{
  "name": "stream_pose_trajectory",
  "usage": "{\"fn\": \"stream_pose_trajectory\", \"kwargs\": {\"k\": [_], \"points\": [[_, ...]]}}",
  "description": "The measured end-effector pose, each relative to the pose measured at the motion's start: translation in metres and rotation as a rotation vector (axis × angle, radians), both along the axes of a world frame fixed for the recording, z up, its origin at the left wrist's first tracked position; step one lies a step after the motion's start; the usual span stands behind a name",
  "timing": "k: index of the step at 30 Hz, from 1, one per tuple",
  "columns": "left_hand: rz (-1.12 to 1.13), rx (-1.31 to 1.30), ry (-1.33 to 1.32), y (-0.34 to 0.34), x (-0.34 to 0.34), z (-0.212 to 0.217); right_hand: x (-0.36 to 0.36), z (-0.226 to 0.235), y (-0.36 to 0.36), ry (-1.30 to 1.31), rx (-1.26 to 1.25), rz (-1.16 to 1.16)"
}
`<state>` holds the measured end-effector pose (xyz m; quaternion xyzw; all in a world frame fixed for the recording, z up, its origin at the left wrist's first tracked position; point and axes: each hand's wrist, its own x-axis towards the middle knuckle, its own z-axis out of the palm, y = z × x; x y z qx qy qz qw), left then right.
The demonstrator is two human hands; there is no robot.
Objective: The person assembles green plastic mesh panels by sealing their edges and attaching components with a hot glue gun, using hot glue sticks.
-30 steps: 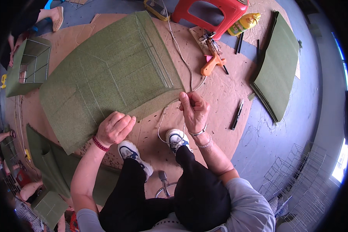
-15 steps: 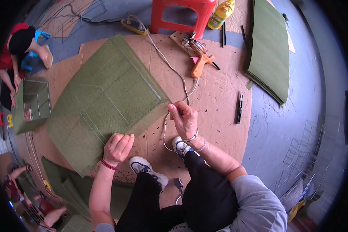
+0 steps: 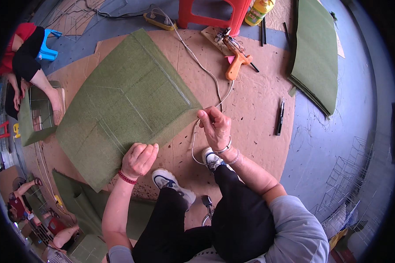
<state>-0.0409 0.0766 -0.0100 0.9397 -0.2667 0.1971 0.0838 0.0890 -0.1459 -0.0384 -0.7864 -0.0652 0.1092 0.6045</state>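
A green woven fabric sheet (image 3: pixel 131 94) spreads in front of me, with pale straight lines like a wire frame showing through it. My right hand (image 3: pixel 215 127) pinches its near right corner between thumb and fingers. Along the near edge, my left hand (image 3: pixel 139 161) is closed on the same fabric, knuckles up. Beyond my right hand lies an orange hot glue gun (image 3: pixel 237 65) with a dark stick at its back, its nozzle end over a small board. A black utility knife (image 3: pixel 280 116) rests on the cardboard to the right.
Brown cardboard (image 3: pixel 254 144) covers the floor. A red stool (image 3: pixel 206 15), a yellow bottle (image 3: pixel 259 11) and a power strip (image 3: pixel 160 21) stand at the back. Stacked green sheets (image 3: pixel 316 57) lie right, wire frames (image 3: pixel 346 175) beyond. A co-worker (image 3: pixel 28 61) handles a green box (image 3: pixel 28 122) at left.
The whole view has shifted, so the scene sits slightly farther right. Both my hands keep their hold on the fabric. At left, the co-worker's leg now reaches beside the green box.
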Motion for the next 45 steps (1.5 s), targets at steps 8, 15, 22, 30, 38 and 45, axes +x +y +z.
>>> {"fn": "stream_pose_trajectory", "kwargs": {"k": [8, 15, 22, 30, 38, 45], "points": [[-0.010, 0.042, 0.008, -0.002, -0.001, 0.000, 0.001, -0.019, 0.002, 0.023, -0.001, 0.017], [0.021, 0.110, -0.025, -0.004, -0.001, -0.004, 0.002, -0.028, 0.005, 0.115, 0.213, 0.044], [0.055, 0.171, -0.075, -0.002, 0.000, -0.007, 0.006, -0.031, 0.007, 0.339, 0.486, 0.048], [0.083, 0.194, -0.061, -0.003, 0.001, -0.008, 0.013, -0.037, 0.006, 0.456, 0.619, 0.190], [0.086, 0.144, -0.053, -0.005, 0.000, -0.009, 0.012, -0.039, 0.013, 0.565, 0.649, 0.190], [0.116, 0.197, -0.057, -0.006, 0.001, -0.009, 0.014, -0.050, 0.017, 0.585, 0.676, 0.165]]}}
